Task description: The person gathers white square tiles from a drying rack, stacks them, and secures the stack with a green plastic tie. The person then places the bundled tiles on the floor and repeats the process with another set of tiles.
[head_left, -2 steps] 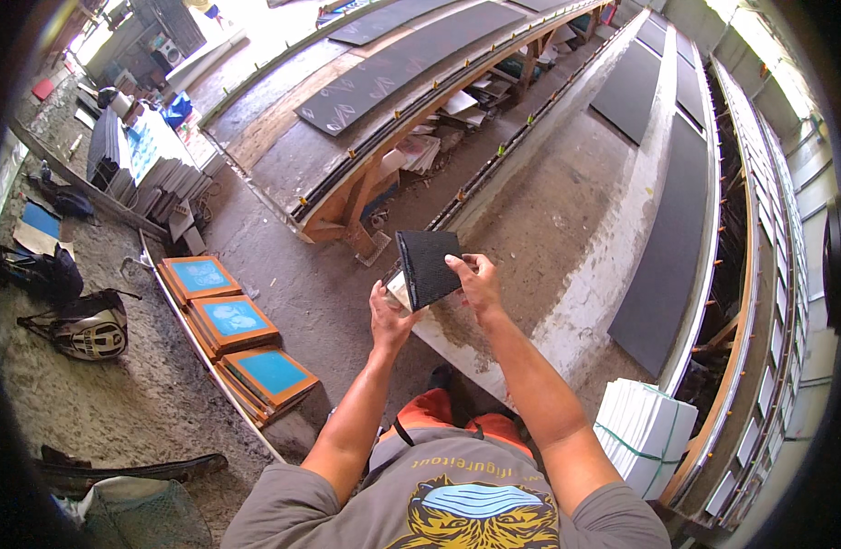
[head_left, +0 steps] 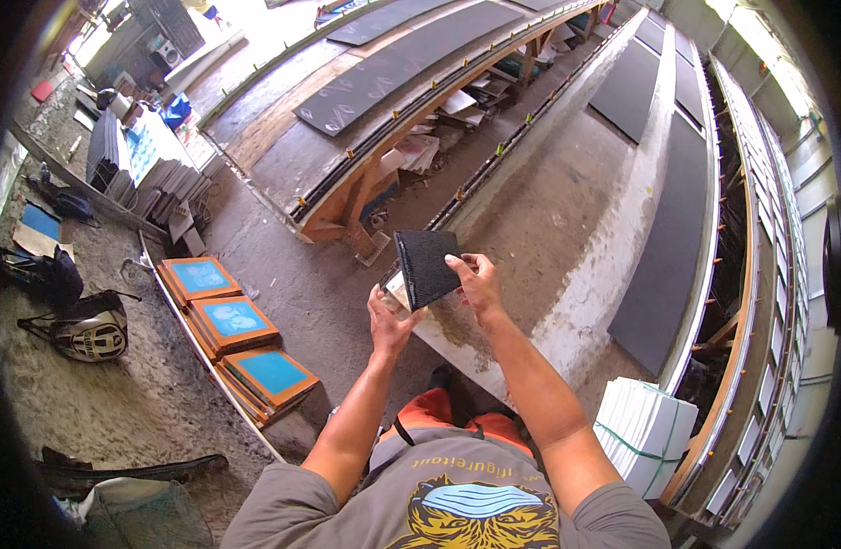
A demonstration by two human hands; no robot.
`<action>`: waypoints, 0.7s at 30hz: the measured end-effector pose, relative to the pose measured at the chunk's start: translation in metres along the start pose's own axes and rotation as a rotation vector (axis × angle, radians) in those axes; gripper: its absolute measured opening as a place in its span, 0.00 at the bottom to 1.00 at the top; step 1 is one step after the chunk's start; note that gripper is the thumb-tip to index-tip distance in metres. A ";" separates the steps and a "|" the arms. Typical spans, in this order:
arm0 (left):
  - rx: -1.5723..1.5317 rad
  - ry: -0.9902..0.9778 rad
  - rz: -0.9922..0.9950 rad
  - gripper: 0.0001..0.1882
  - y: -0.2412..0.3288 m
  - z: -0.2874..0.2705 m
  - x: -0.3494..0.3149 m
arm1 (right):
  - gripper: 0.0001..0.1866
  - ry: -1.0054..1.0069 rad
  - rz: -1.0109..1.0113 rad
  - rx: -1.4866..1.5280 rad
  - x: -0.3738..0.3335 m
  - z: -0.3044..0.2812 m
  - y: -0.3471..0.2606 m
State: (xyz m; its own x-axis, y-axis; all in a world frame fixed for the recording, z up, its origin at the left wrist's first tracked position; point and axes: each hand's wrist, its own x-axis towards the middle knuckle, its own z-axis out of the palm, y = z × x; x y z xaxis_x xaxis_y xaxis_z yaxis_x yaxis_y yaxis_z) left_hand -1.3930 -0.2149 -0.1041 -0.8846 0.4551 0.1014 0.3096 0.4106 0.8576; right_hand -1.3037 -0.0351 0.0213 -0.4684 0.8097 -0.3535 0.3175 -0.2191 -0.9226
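Observation:
A flat, squarish black pad (head_left: 427, 265) with a ribbed-looking surface is held up in front of me, over the near end of a long table. My right hand (head_left: 475, 280) pinches its right edge, thumb on top and fingers beneath. At its lower left corner, my left hand (head_left: 391, 320) is closed around the edge, thumb and fingers bent. Something pale shows between the left fingers and the pad's lower left side; I cannot make out what it is.
The long table (head_left: 539, 229) carries dark flat panels (head_left: 663, 274). Another table with dark panels (head_left: 411, 64) stands to the left. Wood-framed screens with blue centres (head_left: 272, 373) lie stacked at left. A strapped bundle of white sheets (head_left: 642, 435) is by my right elbow; a helmet (head_left: 96, 334) lies far left.

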 end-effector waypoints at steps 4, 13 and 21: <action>0.171 -0.042 -0.083 0.43 -0.008 0.008 -0.045 | 0.40 0.062 -0.060 -0.038 0.006 -0.012 0.017; -0.182 -0.430 0.066 0.32 0.098 0.076 -0.111 | 0.36 0.250 -0.072 -0.129 -0.052 -0.106 0.017; -0.250 -0.847 0.399 0.32 0.225 0.137 -0.216 | 0.30 0.485 -0.256 -0.212 -0.141 -0.276 0.045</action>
State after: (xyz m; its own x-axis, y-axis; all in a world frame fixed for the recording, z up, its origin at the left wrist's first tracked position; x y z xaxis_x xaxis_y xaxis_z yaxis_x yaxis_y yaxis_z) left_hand -1.0843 -0.1129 -0.0023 -0.1560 0.9831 0.0958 0.3632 -0.0331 0.9311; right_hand -0.9958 -0.0093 0.0727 -0.1367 0.9900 0.0336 0.4252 0.0893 -0.9007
